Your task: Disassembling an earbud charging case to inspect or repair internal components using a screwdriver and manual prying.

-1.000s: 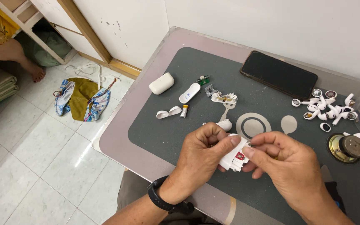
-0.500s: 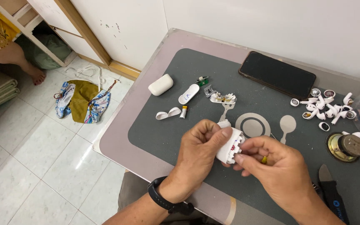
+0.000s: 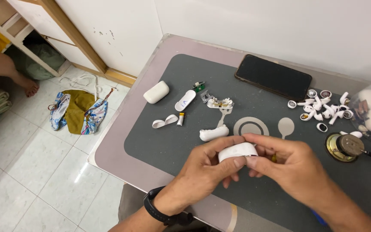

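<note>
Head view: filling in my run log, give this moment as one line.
left hand: holds white case shell | right hand: grips same shell | above dark mat | phone far side

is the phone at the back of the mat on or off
Off, or at least asleep: the phone lies flat, screen up, and its glass is uniformly black.

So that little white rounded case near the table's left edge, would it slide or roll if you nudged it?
The white rounded case probably slides rather than rolls: it lies flat on the grey mat. Its smooth, glossy shell looks slippery to pinch, and likely light for its size.
</note>
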